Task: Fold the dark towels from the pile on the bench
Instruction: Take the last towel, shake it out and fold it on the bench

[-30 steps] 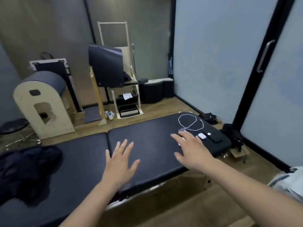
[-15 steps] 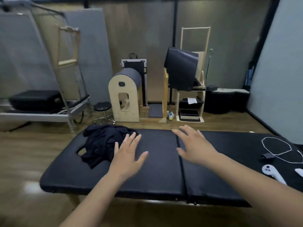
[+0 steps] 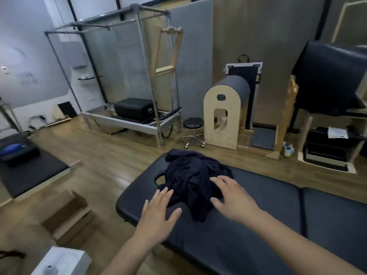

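Your left hand (image 3: 158,213) and right hand (image 3: 235,199) are spread flat, empty. The towel pile (image 3: 194,179) half covers a hole in the bench (image 3: 258,225); the shelf paper (image 3: 337,132) is illegible.

Navy-black towels (image 3: 195,178) on a black bench (image 3: 258,225); pale wood barrel (image 3: 220,120), brown floor (image 3: 103,155).

Dim indoor light, soft blur, wide-angle warping

I cannot count the towels in the crumpled pile (image 3: 193,175). It covers part of the face hole (image 3: 159,179) in the bench (image 3: 258,231), whose right end runs out of my view.
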Available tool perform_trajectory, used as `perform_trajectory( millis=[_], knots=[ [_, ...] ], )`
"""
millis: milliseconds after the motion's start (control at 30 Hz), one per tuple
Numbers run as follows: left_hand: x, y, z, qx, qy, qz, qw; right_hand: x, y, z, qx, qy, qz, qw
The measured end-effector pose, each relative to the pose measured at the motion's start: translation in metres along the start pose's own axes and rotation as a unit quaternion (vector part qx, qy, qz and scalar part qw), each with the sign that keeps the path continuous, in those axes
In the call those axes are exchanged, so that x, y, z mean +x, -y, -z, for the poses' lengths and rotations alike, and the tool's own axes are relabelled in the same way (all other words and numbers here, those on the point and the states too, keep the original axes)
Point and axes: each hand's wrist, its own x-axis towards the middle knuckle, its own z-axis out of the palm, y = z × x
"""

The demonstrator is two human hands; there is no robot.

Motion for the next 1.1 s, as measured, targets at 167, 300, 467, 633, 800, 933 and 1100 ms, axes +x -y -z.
perform_trajectory(
  millis=[167,300,467,633,800,933,1100],
  knots=[
    [0.037,0.005,-0.023,-0.017,-0.005,0.060,0.998,0.057,-0.037,-0.032,0.076,0.035,0.008,0.996],
    [0.055,0.015,-0.040,-0.036,0.004,0.091,0.995,0.102,-0.055,-0.057,0.109,0.043,-0.016,0.993],
    [0.091,0.045,-0.043,-0.051,-0.005,0.105,0.993,0.158,-0.057,-0.084,0.126,0.082,-0.052,0.987],
    [0.161,0.072,-0.057,-0.070,0.018,0.088,0.993,0.217,-0.056,-0.114,0.102,0.105,-0.128,0.981],
    [0.238,0.099,-0.084,-0.118,0.073,0.063,0.988,0.272,-0.059,-0.138,-0.044,0.206,-0.170,0.963],
    [0.281,0.110,-0.108,-0.139,0.141,0.035,0.980,0.294,-0.065,-0.160,-0.088,0.244,-0.161,0.952],
    [0.315,0.104,-0.131,-0.136,0.203,-0.009,0.970,0.301,-0.076,-0.156,-0.017,0.218,-0.164,0.962]
  ],
)
